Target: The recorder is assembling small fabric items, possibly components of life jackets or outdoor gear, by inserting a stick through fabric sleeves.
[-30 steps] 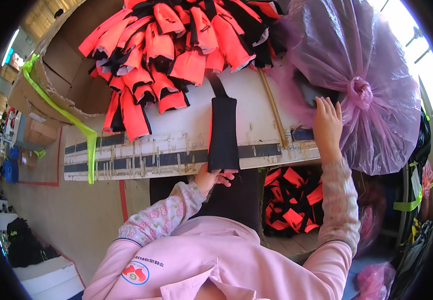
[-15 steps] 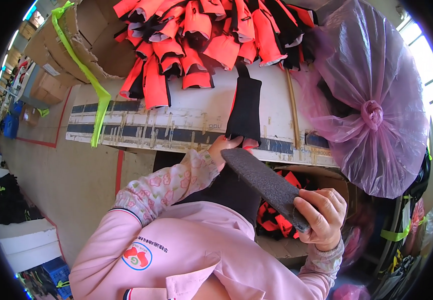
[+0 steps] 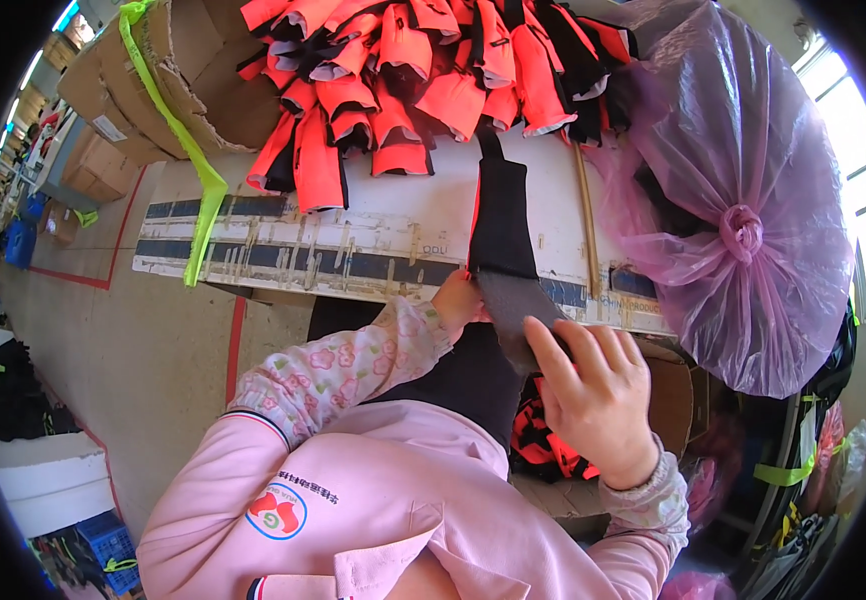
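Note:
A black fabric sleeve (image 3: 503, 220) with a narrow orange edge lies on the table's near side, its lower end toward me. My left hand (image 3: 460, 298) is closed on that end at its left corner. A dark grey foam strip (image 3: 515, 310) slants between my hands, its far end right at the sleeve's lower edge. I cannot tell whether that end is inside the sleeve or over it. My right hand (image 3: 593, 390) grips the strip's near end, the fingers over it and the thumb hidden.
Orange and black sleeves (image 3: 383, 90) are heaped at the table's (image 3: 373, 225) far side. A cardboard box (image 3: 143, 90) with a neon-yellow strap (image 3: 208, 180) stands at left, a knotted purple plastic bag (image 3: 743, 235) at right. Below the table, a box holds more orange and black pieces (image 3: 543, 440).
My right hand has moved left and forward, bringing the foam strip from the air to the sleeve's lower edge. The sleeve's end lies flatter, and my left hand still holds it.

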